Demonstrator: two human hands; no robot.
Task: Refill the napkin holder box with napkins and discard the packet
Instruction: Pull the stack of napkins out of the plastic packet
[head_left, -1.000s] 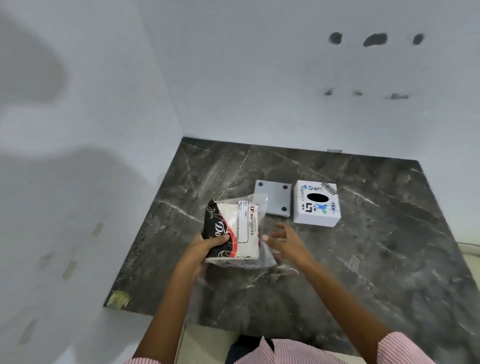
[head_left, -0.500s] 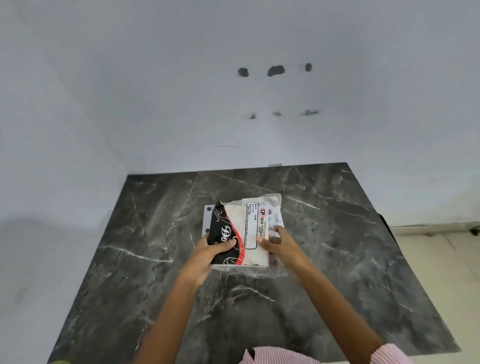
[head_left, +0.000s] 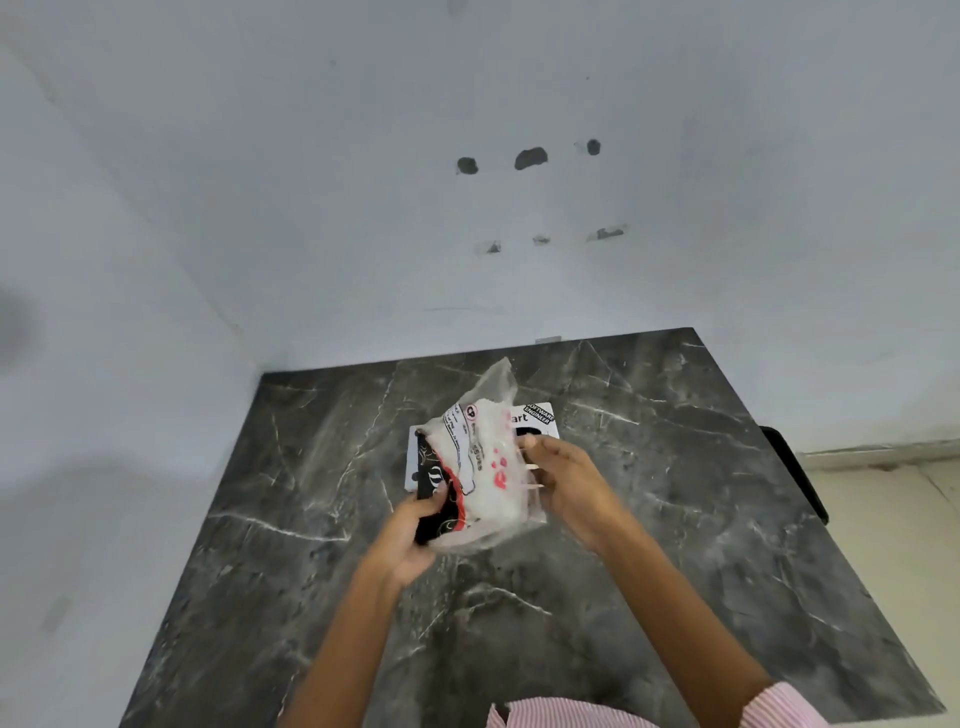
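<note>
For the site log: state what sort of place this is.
Probably a bare indoor room corner, perhaps an office pantry: a dark marble-look tabletop against white walls with drill holes, pale floor beside it, and a stickered napkin holder box.

The bench stands in a corner. The back wall closes its far edge and the left wall its left edge, so a hand can come in only from the near side and the right. Over the middle the packet, gripped by the left hand and the right hand, blocks the way to the box and a grey plate partly hidden behind it. Bare marble lies open left, right and in front. A dark bar hugs the bench's right edge.
</note>
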